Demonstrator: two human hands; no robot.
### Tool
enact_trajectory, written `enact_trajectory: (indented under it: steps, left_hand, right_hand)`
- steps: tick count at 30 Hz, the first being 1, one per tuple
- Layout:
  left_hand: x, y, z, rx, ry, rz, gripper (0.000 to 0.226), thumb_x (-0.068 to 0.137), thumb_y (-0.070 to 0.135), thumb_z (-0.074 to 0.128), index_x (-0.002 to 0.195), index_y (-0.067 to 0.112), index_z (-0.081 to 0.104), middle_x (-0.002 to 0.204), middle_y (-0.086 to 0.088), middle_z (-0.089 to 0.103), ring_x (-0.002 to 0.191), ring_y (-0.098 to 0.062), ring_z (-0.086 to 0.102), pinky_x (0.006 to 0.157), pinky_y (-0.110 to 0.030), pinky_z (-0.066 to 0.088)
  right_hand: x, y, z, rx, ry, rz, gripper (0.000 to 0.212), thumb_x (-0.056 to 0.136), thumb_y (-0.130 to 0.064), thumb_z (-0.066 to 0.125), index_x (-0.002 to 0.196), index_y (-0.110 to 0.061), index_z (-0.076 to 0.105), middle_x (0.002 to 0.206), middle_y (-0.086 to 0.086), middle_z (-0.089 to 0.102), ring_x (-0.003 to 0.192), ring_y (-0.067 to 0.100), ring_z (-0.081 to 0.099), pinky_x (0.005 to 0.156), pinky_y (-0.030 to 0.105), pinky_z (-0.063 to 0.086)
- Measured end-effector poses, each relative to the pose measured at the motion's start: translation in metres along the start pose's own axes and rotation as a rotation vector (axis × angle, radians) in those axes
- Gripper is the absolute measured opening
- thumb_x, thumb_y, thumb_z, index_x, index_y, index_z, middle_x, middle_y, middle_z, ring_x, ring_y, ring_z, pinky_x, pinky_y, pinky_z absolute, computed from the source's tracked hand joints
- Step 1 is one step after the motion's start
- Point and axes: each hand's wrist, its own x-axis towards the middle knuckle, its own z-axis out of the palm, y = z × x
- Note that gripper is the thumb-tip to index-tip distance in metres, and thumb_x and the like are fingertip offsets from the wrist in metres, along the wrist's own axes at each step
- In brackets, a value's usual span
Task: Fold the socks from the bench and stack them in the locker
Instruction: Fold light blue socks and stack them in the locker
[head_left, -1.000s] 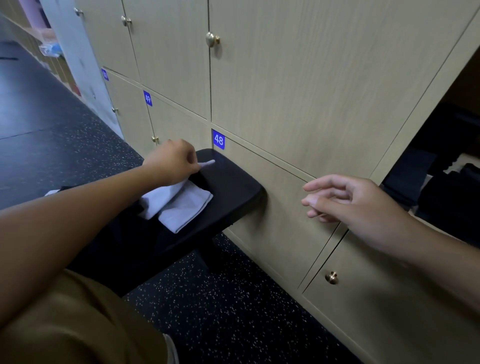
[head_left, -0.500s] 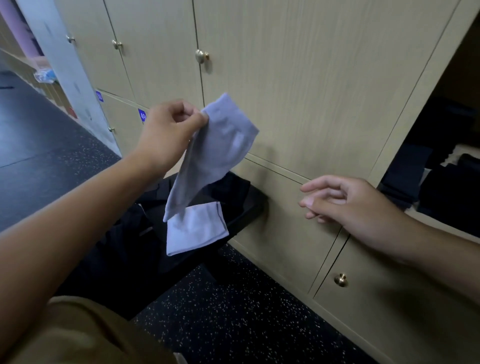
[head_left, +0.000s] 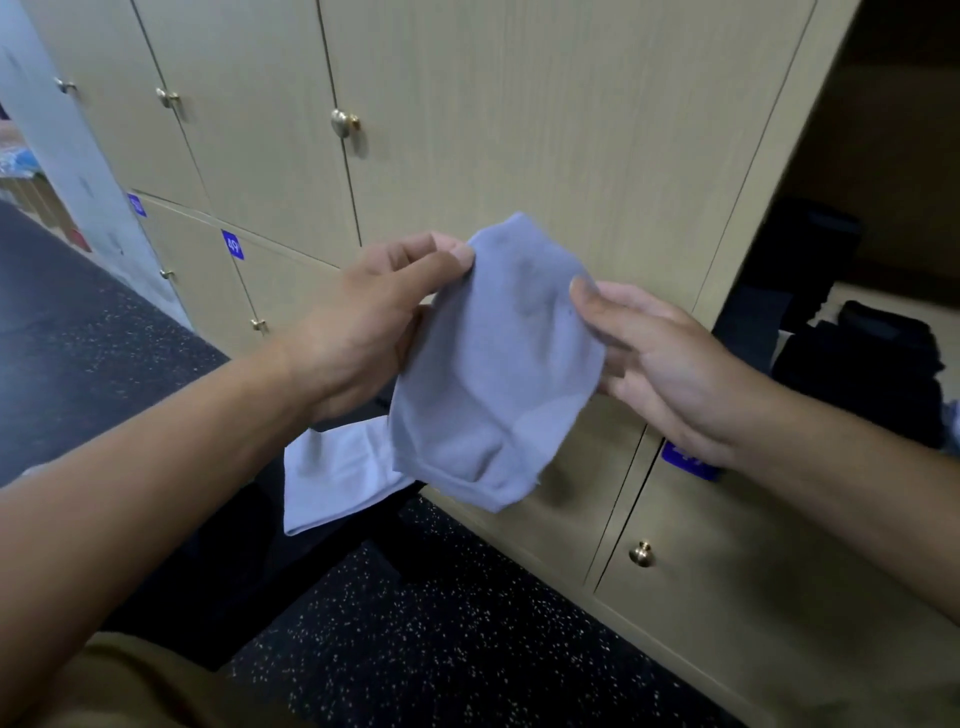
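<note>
A pale grey-blue sock hangs in the air in front of the lockers, held between both hands. My left hand pinches its upper left edge between thumb and fingers. My right hand holds its right edge, thumb on the front and fingers behind. A second, white sock lies flat on the black bench below, partly hidden by the held sock. The open locker at the right holds dark folded items.
Beige locker doors with brass knobs fill the wall ahead; a lower door knob sits below my right hand. Dark speckled floor runs under the bench. A white pillar stands at the far left.
My left hand lifted the grey-blue sock off the bench and carried it right. My right hand moved in and took hold of the sock's other edge.
</note>
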Motion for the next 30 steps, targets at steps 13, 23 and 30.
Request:
enact_trajectory:
  steps: [13,23,30]
  left_hand:
    - [-0.006,-0.023,0.031,0.025,-0.118,-0.106,0.019,0.103,0.026,0.053,0.087,0.019,0.059,0.076,0.004,0.065,0.063,-0.009,0.060,0.054,-0.019,0.048]
    - [-0.017,-0.057,0.041,0.044,-0.453,-0.339,0.054,0.100,0.054,0.048,0.135,0.016,0.063,0.132,-0.001,0.069,0.122,-0.018,0.065,0.102,-0.037,0.048]
    - [-0.026,-0.073,0.038,0.218,-0.517,-0.333,0.045,0.084,0.005,0.081,0.123,0.016,0.062,0.115,-0.013,0.074,0.107,-0.028,0.071,0.099,-0.045,0.055]
  right_hand:
    - [-0.017,-0.024,-0.027,-0.299,-0.151,0.008,0.038,0.094,-0.040,0.061,0.118,-0.013,0.072,0.113,0.003,0.077,0.108,0.018,0.072,0.089,0.029,0.055]
    - [-0.038,-0.027,-0.050,-0.352,0.021,-0.061,0.025,0.099,-0.027,0.060,0.110,-0.008,0.073,0.101,0.007,0.078,0.088,0.018,0.075,0.066,0.022,0.058]
    - [-0.052,-0.029,-0.072,-0.334,0.206,-0.040,0.024,0.099,-0.027,0.062,0.116,-0.013,0.072,0.110,0.009,0.076,0.108,0.032,0.071,0.101,0.050,0.050]
